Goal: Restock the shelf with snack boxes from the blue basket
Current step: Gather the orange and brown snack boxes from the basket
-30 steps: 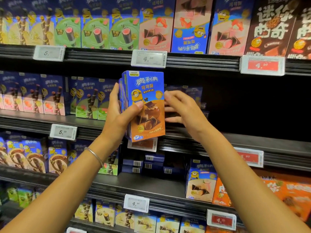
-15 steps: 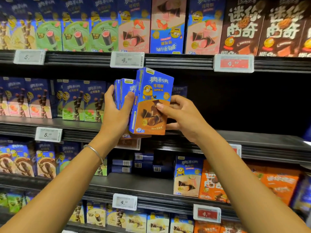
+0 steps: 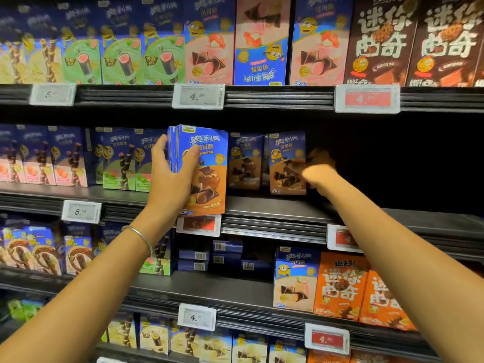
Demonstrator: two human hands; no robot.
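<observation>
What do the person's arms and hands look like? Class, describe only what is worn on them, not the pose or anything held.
Both forearms are bare as far as the view shows, with no sleeves or gloves. The left hand has a thin, plain silver-coloured bangle at its wrist. The right hand is blurred and partly in shadow; nothing worn shows on it or its wrist.

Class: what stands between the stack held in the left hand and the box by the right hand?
One upright blue-and-brown cardboard snack box on the black shelf; head view.
</observation>
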